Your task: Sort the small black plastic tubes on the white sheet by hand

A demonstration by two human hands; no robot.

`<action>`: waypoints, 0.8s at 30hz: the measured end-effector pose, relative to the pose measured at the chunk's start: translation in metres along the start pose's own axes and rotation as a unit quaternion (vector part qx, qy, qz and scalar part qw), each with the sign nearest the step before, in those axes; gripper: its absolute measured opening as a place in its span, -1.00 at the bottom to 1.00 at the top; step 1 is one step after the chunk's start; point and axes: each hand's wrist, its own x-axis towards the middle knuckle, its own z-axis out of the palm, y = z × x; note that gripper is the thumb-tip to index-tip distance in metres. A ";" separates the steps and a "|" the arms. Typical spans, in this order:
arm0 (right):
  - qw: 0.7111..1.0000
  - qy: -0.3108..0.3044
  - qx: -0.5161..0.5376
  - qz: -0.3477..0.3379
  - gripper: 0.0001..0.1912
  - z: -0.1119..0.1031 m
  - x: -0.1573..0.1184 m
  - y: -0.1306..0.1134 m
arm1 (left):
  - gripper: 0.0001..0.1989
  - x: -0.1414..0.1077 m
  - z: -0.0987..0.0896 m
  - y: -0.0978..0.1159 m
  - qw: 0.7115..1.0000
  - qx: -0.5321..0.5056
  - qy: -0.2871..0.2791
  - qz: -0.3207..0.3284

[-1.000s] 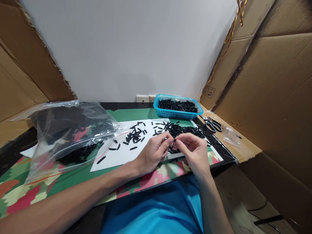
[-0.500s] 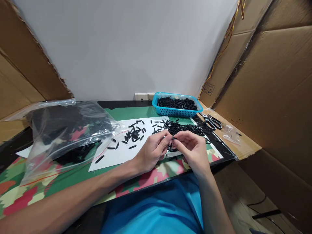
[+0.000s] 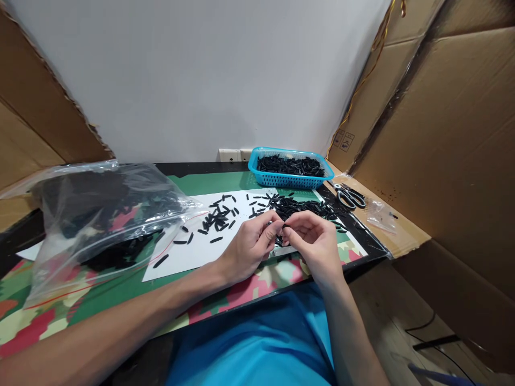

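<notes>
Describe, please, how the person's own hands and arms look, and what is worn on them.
The left hand and right hand are both bare, with no gloves, rings or watch visible. The left forearm and right forearm show no sleeves, bands or markings. Below them is a plain bright blue garment; its type is unclear.

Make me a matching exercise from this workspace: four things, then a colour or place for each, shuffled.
1. Perforated basket
2. Scissors
3. Zip bag
4. Paper sheet

A. White, under scattered black pieces
B. Right of the basket
C. Blue
D. Clear, with a red line

Pairs: 1-C, 2-B, 3-D, 4-A
</notes>
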 end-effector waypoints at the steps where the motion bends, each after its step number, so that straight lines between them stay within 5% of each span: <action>1: 1.000 0.000 -0.001 0.000 -0.84 0.000 0.000 0.000 | -0.60 0.000 0.000 0.000 1.000 -0.009 -0.001 -0.004; 8: 0.991 0.025 -0.125 -0.048 -0.92 -0.017 0.007 -0.001 | -0.61 0.003 0.000 0.002 0.991 -0.108 -0.038 -0.062; 13: 0.905 0.080 -0.384 -0.162 -0.78 -0.030 0.015 0.002 | -0.49 0.007 -0.004 0.002 0.981 -0.169 -0.020 -0.089; 19: 0.935 -0.008 -0.305 -0.181 -0.83 0.001 -0.004 -0.005 | -0.30 0.010 -0.007 0.002 0.973 -0.203 0.001 -0.106; 24: 0.912 -0.078 -0.371 -0.153 -0.79 0.018 -0.012 -0.007 | -0.26 0.006 -0.002 0.001 0.973 -0.196 -0.013 -0.119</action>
